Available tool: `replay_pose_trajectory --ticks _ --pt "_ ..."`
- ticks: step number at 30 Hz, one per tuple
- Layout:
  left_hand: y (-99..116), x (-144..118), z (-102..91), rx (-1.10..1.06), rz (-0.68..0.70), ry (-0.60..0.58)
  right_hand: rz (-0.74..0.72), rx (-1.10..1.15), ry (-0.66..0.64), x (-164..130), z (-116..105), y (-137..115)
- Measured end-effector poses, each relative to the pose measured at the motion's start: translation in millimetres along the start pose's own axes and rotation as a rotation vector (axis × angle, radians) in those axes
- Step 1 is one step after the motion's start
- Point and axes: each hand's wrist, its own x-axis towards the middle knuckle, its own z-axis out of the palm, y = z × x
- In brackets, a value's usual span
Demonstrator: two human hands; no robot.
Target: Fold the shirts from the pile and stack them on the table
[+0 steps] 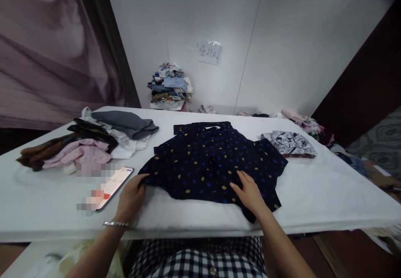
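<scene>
A heap of clothes (84, 144) and a phone (114, 184) crowd the left of the white surface (328, 194). The left hand (131, 198) pinches the dark dotted shirt (213, 161) at its near-left hem, its grip closed on cloth. The right hand (249, 192) presses flat, grip released, pinning the shirt, which lies centred and spread. Bare room lies right, before a folded patterned garment (290, 143).
</scene>
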Motion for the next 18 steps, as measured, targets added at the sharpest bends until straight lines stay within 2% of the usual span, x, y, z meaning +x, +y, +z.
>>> replay_pose_trajectory --ticks 3,7,9,11,12,14,16,18 --pt "-3 -7 4.3 0.038 0.105 0.016 -0.040 -0.039 0.015 20 2 3" --pt "-6 -7 3.1 0.110 0.229 -0.032 -0.069 -0.001 -0.002 36 9 -4" --pt "-8 -4 -1.5 0.120 0.263 -0.033 -0.072 0.158 -0.016 37 7 -6" --pt "-11 -1 -8.4 0.104 0.286 -0.010 -0.014 0.403 0.018 31 -3 -3" --pt "-14 0 -12.4 0.091 0.296 0.005 0.036 0.530 0.089 25 -13 1" --pt "-19 1 -21.1 0.062 0.319 0.018 0.126 0.770 0.341 9 -40 11" --pt "-24 0 -30.6 0.036 0.347 0.009 0.157 0.984 0.619 -12 -75 23" --pt "-29 0 -40.3 0.018 0.380 0.002 0.168 1.081 0.812 -37 -112 34"
